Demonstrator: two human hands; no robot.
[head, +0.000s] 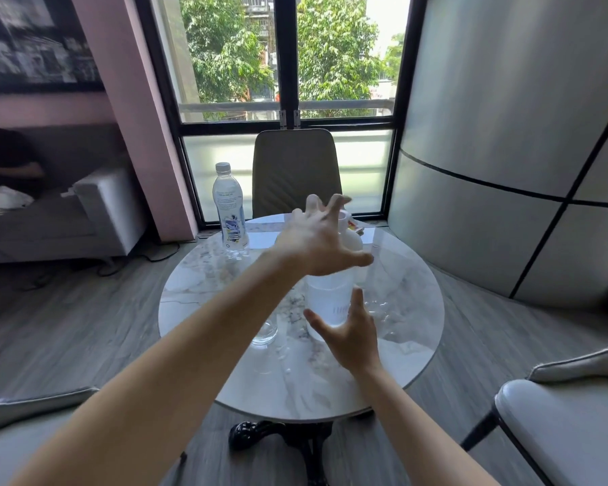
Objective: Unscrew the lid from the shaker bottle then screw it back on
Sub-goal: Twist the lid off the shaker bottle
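- Now left hand fingers spread, over the lid, gripping nothing.
- Right hand fingers spread beside the shaker bottle, contact unclear.
- Bottle upright mid marble surface; water bottle and glass to its left.

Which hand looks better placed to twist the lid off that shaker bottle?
The left hand: it is spread open near the top of the shaker bottle, where the lid sits. The right hand is open low beside the body, better for steadying.
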